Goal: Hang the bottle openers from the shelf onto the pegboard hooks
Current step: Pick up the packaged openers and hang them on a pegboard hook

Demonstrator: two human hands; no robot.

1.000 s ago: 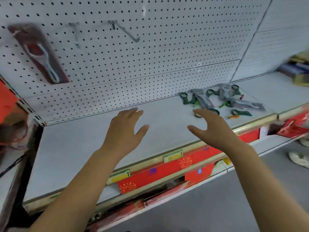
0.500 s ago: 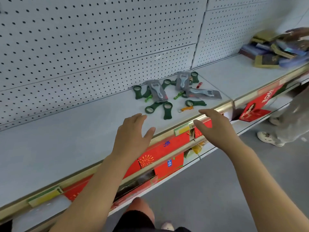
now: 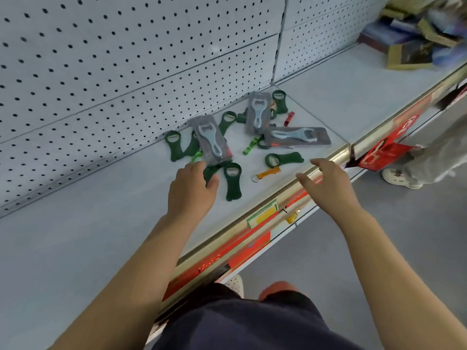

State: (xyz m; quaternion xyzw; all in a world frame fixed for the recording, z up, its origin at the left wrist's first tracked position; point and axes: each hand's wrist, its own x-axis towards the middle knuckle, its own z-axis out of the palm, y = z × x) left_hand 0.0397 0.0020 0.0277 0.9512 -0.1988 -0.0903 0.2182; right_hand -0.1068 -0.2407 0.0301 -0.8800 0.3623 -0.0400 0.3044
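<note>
Right hand: the right hand (image 3: 328, 188) hovers over the shelf's gold front edge strip (image 3: 262, 210), fingers spread and slack, holding nothing.
Left hand: the left hand (image 3: 192, 190) is at the near end of the pile, fingers bent over a dark green piece; whether they pinch it cannot be told.
Task items: the flat dark green plastic bottle openers (image 3: 233, 180) lie scattered on the shelf with three grey metal openers in clear blister packs (image 3: 211, 140). A small orange keyring opener (image 3: 267, 173) lies nearest the edge.
Packs: the nearest pack overlaps green openers on both sides.
Risk, pile: pulling a green opener from under that pack would likely drag the pack along or flick its neighbours.
Risk, edge: a sweeping right hand could probably knock the orange opener off the front.
Risk, hanging: no hooks are in view, so the carry starts blind.
Surface: the pale grey flat metal shelf (image 3: 101, 236) looks smooth, so items probably slide easily.
Backing: the white perforated pegboard (image 3: 101, 59) rises directly behind the pile.
Room: a shop aisle with a grey floor (image 3: 353, 261); blurred stacked boxes (image 3: 414, 46) sit on the far bay, and another person's pale shoe (image 3: 401, 176) stands beyond.
</note>
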